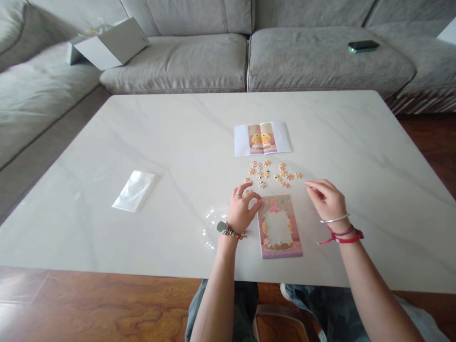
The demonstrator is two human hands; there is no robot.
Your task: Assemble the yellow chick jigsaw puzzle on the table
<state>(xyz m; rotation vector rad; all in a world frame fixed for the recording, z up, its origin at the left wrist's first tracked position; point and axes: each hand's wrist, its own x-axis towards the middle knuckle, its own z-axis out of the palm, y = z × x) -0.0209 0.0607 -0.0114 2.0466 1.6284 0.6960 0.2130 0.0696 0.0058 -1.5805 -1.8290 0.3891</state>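
Observation:
On the table lies a puzzle board (280, 251) with a pink and brown printed border and a pale cut-out middle. Loose jigsaw pieces (267, 174), orange, pink and white, are scattered beyond it. My left hand (242, 209) is at the board's upper left corner, thumb and a finger curled together there; whatever may be between them is hidden. One of its other fingers reaches towards a nearby piece. Right of the board, my right hand (328, 202) hovers with its fingertips pinched close to the loose pieces; I cannot make out anything in them.
A creased picture sheet (262, 138) showing a yellow figure lies behind the pieces. To the left is a clear plastic sleeve (134, 191) on the marble-look table (171, 128). A grey sofa (199, 61) behind holds a white box (114, 42) and a phone (363, 46).

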